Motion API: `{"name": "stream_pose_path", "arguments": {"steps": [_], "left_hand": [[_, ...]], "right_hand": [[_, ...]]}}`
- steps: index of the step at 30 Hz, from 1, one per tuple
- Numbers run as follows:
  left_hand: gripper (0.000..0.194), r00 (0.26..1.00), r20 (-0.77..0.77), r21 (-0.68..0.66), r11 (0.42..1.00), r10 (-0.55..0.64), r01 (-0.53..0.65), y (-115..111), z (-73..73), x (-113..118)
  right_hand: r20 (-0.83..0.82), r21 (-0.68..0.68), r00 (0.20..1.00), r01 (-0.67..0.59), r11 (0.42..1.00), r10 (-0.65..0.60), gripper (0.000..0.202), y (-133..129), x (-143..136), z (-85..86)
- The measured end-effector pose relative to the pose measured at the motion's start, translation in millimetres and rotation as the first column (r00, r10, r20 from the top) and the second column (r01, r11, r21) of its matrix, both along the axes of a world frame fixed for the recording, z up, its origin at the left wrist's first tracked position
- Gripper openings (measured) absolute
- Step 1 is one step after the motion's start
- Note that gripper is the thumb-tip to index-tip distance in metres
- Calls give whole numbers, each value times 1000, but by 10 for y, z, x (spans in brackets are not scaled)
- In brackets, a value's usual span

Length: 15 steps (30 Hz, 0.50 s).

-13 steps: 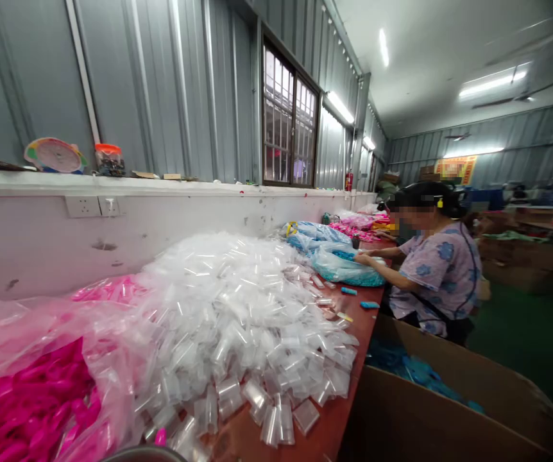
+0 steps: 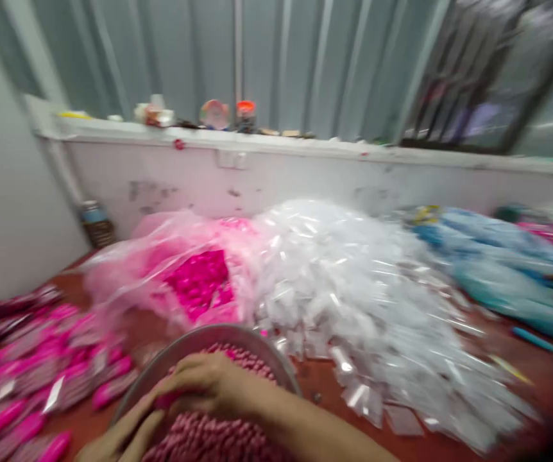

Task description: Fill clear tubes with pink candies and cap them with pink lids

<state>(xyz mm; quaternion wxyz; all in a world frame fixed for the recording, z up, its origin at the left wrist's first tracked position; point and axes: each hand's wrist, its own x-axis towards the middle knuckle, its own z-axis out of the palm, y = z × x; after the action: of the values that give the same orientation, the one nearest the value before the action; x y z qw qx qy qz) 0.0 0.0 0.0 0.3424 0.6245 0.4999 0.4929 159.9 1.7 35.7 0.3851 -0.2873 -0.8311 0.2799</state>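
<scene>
A round metal bowl (image 2: 283, 359) full of small pink pieces (image 2: 209, 439) stands at the bottom centre. Over it, my right hand (image 2: 204, 385) has its fingers bent round a pink item (image 2: 165, 399) that is mostly hidden. My left hand (image 2: 125, 433) is at the bowl's left edge, its fingertips close to the same pink item; blur hides whether it grips it. Behind the bowl lies an open pink plastic bag (image 2: 132, 260) with bright pink parts (image 2: 199, 282). Filled pink packets (image 2: 40, 366) cover the left of the table.
A large heap of clear plastic sleeves (image 2: 344, 276) spreads over the red table (image 2: 312, 378). Blue bags (image 2: 512, 263) lie at the right. A container with a blue top (image 2: 94, 215) stands by the left wall. Small items line the ledge (image 2: 286, 141).
The view has swung left and down. The bowl, both my hands and the pink packets have come into view, while the seated person and the cardboard box have left it.
</scene>
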Motion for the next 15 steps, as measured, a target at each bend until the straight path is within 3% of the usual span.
{"name": "stream_pose_path", "arguments": {"steps": [1,2,4,6,10,13,15], "left_hand": [[24,999,12,-51,998,43,-42,-54,23,-110],[29,993,119,-190,982,28,-5,-96,51,-179],[37,924,376,-323,945,76,54,-128,110,-227],[38,871,490,-304,942,26,143,-116,155,-216],[29,927,351,-161,967,-133,199,-131,196,-185],[25,968,157,-49,977,-197,207,-180,213,-183],[24,973,62,47,975,-221,219,-198,222,-184]], "right_hand": [[-133,-141,991,-6,990,-13,26,24,-4,-6],[-269,-292,962,-34,956,-48,37,31,-2,1],[-449,-546,887,-179,819,-106,48,18,23,37],[-546,-660,820,-295,690,-171,42,13,59,63],[-570,-730,773,-320,604,-280,17,46,63,16],[-510,-785,814,-307,539,-279,18,41,15,-17],[-481,-821,841,-335,462,-246,23,16,-18,1]]}}
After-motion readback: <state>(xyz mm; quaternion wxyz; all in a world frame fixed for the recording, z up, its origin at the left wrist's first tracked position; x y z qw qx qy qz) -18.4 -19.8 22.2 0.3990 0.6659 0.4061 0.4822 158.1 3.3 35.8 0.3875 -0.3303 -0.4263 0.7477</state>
